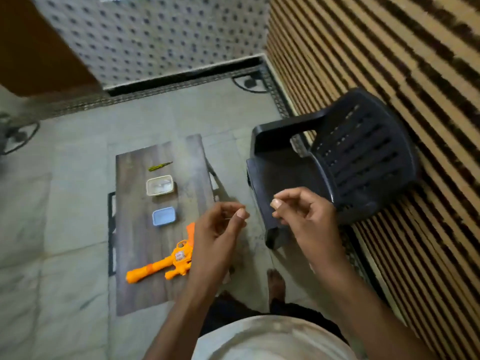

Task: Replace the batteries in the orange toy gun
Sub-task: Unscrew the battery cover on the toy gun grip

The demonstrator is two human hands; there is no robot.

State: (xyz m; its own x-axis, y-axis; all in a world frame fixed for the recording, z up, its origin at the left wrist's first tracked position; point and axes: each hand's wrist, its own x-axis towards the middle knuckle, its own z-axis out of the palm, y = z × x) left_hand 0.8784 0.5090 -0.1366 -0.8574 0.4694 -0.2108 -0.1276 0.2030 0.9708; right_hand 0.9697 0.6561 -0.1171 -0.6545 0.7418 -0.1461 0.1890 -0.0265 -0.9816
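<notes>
The orange toy gun (166, 263) lies flat on a small low wooden table (135, 242), its barrel pointing to the left front corner. My left hand (220, 229) hovers above the table's right edge, right of the gun, fingers loosely curled and holding nothing that I can make out. My right hand (301, 211) hangs in the air in front of the chair, fingers loosely curled too, with nothing visible in it. A green screwdriver (159, 166) lies at the table's far end. Neither hand touches the gun.
A white tub (159, 185) and a blue tub (164, 216) stand in a row on the table between the screwdriver and the gun. A dark plastic chair (337, 162) stands right of the table on a striped mat (389, 61). My bare foot (276, 284) is on the tiled floor.
</notes>
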